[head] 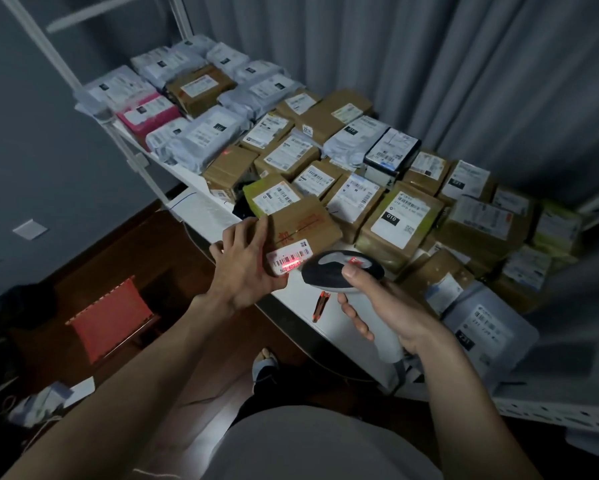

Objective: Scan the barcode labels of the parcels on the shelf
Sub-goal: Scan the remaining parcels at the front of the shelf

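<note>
Parcels (329,143) are lying packed side by side across the shelf (201,183). At its front edge one box (301,230) is sitting, its label (289,260) facing forward. The left hand (244,263) is resting on the box's left side; the right hand (382,306) is holding a scanner (343,271) just right of the label. A stool (112,318) is standing on the floor (159,244) to the left, below.

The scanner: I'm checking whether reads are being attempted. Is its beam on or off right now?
On. The scanner, gripped by the right hand, throws a red line across the barcode label of the brown parcel the left hand steadies.
</note>
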